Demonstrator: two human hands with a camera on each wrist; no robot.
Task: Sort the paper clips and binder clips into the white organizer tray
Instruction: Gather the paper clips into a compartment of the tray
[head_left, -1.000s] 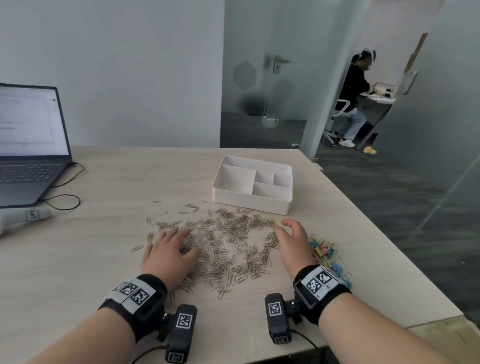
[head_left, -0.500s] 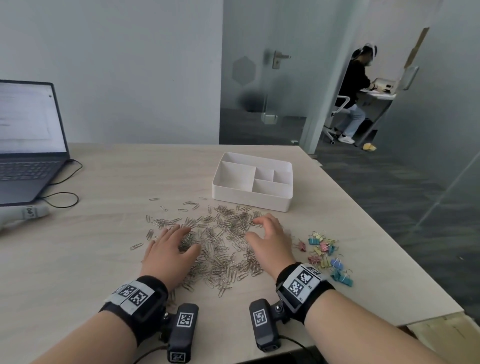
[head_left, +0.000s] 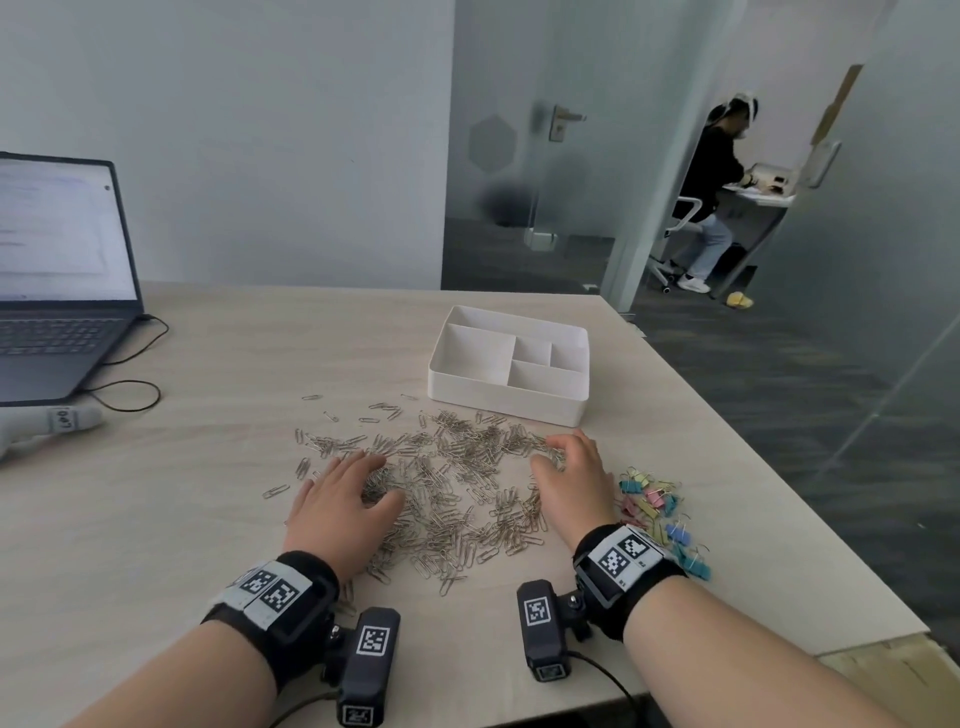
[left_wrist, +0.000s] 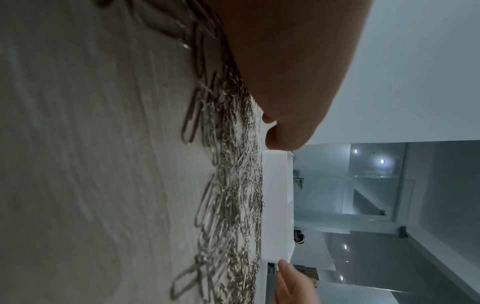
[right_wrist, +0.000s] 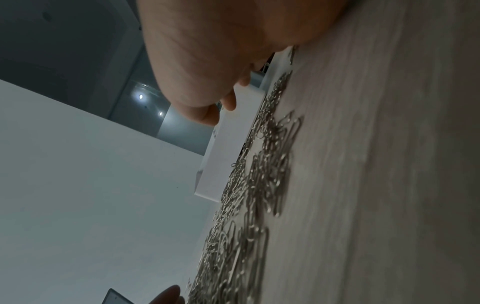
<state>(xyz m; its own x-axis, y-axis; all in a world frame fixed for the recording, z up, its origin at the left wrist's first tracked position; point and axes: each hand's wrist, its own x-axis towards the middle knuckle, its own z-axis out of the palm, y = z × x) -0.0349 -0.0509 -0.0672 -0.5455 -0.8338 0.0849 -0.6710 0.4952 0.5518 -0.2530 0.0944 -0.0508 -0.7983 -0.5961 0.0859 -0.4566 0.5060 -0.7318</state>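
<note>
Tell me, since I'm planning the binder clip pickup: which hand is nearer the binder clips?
Right. The right hand lies just beside the binder clips; the left hand rests across the paper clips, farther away.

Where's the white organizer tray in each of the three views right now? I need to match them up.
Head: white organizer tray upper centre on the table, beyond the paper clips.
Left wrist: its side wall is a vertical white strip at centre, past the clips.
Right wrist: its wall is a slanted white strip at centre, below the right hand.
Shared landmark: the paper-clip pile along the tray's near wall.
</note>
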